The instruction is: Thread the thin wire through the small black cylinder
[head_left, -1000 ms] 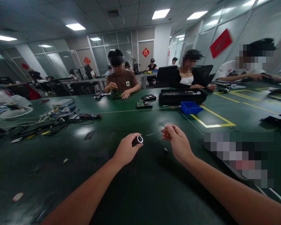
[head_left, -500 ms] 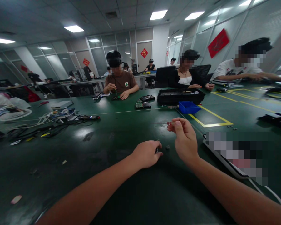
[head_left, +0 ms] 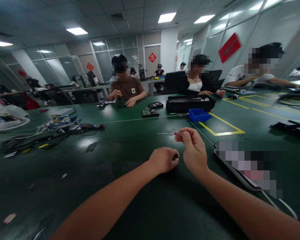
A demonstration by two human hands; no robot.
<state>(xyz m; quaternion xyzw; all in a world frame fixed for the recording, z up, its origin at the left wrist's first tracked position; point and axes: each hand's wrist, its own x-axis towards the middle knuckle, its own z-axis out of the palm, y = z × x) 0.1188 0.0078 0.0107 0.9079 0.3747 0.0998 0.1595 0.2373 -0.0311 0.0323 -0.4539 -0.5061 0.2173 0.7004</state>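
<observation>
My right hand (head_left: 195,151) is closed around the handle of a thin screwdriver (head_left: 165,133). Its slim metal shaft points left, and a reddish part of the handle shows by the fingertips. Just left of it and lower, my left hand (head_left: 163,160) rests at the green table top (head_left: 130,186) with curled fingers. Between thumb and forefinger shows a small dark piece (head_left: 175,156), mostly hidden, whose kind I cannot make out.
Ahead stand a blue bin (head_left: 199,115), a long black tray (head_left: 190,104) and hard drives (head_left: 151,112). Tangled cables (head_left: 52,133) lie left. A white-edged device (head_left: 237,176) with a cable lies right. Several people sit across the table; one person's hand (head_left: 131,101) rests by a circuit board.
My left hand has moved right, and its fingers have closed where a small dark piece lay on the table. The right hand still holds the screwdriver. The view has shifted slightly.
</observation>
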